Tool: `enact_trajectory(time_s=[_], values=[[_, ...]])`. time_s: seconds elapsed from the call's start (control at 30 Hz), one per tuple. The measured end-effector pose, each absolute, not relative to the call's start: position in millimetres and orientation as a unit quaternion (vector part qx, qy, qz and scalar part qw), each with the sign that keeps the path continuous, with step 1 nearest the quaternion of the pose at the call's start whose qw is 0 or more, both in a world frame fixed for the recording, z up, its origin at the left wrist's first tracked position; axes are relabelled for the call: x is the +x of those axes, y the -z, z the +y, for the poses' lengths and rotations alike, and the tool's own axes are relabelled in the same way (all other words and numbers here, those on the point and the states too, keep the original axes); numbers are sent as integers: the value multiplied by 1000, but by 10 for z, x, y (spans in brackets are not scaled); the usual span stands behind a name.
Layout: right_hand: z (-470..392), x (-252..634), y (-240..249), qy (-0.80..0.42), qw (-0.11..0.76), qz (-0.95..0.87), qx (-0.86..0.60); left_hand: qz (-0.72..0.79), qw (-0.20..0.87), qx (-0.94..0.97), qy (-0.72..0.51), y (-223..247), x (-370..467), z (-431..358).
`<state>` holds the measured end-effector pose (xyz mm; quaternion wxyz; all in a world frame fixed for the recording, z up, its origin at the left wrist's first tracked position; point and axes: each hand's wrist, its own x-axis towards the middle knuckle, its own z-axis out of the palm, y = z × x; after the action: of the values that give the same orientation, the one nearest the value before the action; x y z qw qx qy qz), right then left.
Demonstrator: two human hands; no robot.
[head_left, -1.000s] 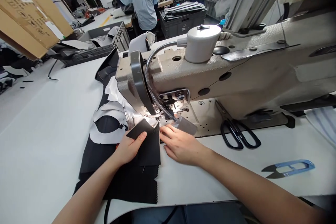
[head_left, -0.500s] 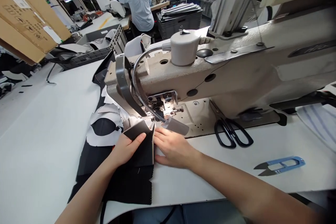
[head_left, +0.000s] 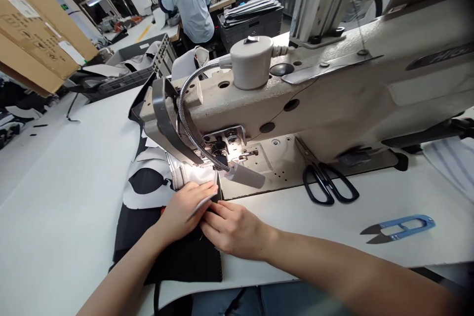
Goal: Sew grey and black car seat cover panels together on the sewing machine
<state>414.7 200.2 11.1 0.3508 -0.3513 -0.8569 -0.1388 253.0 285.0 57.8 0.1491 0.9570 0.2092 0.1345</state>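
Head: sewing machine (head_left: 314, 103) before you.
Left hand (head_left: 187, 210): you pinch a grey flap (head_left: 202, 203).
Right hand (head_left: 237, 229): fingertips bunched beside it; whether gripping, cannot tell.
Black cloth (head_left: 188, 261): beneath your hands, on the table (head_left: 81, 173).

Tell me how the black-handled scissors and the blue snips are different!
The scissors have two black finger loops; the snips have one blue U-shaped body. The scissors reach onto the machine's bed; the snips lie wholly on the white tabletop. Both are cutting tools, lying untouched.
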Motion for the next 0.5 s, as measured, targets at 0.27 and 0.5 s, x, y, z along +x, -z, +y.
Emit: enact_trajectory(time_s=[0.27,0.5], values=[[1961,4232,-173,128,338,-851,-382,142,35,981,-130,-398,2575,2902],[2008,4213,-152,129,318,-857,-385,165,-28,981,-101,-379,2684,3047]])
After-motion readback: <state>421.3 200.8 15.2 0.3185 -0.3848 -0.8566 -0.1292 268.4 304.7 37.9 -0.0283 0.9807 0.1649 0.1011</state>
